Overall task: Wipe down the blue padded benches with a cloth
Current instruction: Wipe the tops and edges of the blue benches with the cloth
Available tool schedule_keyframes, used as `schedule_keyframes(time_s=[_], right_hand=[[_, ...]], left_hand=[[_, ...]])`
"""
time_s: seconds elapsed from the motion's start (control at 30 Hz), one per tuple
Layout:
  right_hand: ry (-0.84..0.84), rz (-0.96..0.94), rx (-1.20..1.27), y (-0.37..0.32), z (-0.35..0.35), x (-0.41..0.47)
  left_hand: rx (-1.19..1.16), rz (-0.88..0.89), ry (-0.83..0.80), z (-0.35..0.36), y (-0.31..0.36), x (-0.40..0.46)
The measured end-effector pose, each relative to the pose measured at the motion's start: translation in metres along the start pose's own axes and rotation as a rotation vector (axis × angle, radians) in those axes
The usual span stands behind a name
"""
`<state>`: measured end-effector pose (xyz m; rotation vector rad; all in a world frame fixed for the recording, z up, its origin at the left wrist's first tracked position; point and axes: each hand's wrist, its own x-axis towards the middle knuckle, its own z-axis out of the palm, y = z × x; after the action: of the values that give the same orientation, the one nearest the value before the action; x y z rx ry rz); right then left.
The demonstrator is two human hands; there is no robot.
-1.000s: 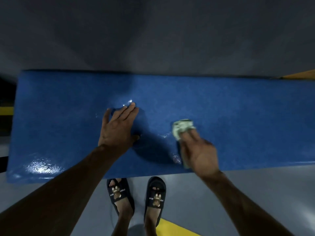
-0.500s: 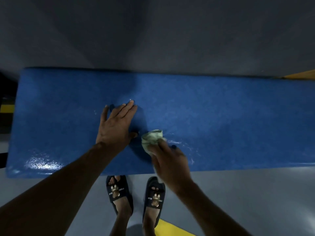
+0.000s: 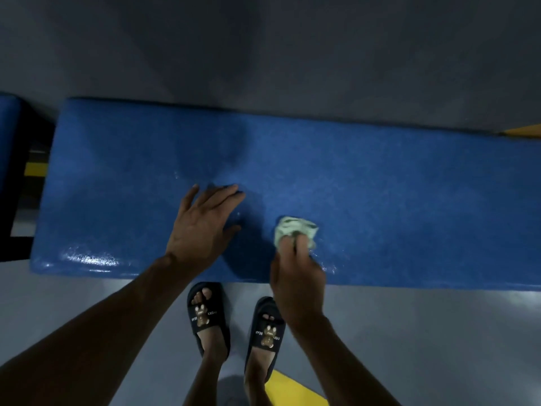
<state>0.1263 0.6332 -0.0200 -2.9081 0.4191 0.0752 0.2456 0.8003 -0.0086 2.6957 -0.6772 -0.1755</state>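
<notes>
Head view shows our left hand (image 3: 205, 230) spread flat on the blue padded bench (image 3: 395, 200), while just to its right our right hand (image 3: 295, 276) grips a crumpled pale cloth (image 3: 292, 230) pressed against the bench's near side.

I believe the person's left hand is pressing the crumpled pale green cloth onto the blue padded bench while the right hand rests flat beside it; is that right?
Not quite: the hands are swapped. In the head view, the right hand presses the crumpled pale green cloth onto the blue padded bench, while the left hand rests flat beside it.
</notes>
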Motion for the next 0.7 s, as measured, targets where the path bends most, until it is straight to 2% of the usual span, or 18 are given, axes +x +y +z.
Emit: schedule_keyframes(time_s=[0.07,0.17,0.27,0.4,0.57,0.7], right_hand=[[0.035,-0.191,-0.007,0.001,-0.002,-0.001],[-0.024,-0.409,-0.071,0.046,-0.018,0.010],[-0.031,-0.295,-0.181,0.111,-0.033,0.019],[0.043,-0.090,-0.142,0.153,-0.045,0.015],[0.053,0.078,0.073,0.086,-0.024,0.007],[0.018,-0.082,0.153,0.012,-0.009,0.001]], left_hand=[[-0.031,0.000,-0.002,0.000,0.002,-0.010],[-0.063,0.021,-0.042,-0.001,0.002,-0.025],[-0.058,0.004,-0.074,-0.004,-0.001,-0.045],[0.020,-0.071,-0.108,-0.012,-0.005,-0.072],[0.059,-0.161,-0.150,-0.017,-0.014,-0.094],[0.065,-0.170,-0.177,-0.015,-0.019,-0.101]])
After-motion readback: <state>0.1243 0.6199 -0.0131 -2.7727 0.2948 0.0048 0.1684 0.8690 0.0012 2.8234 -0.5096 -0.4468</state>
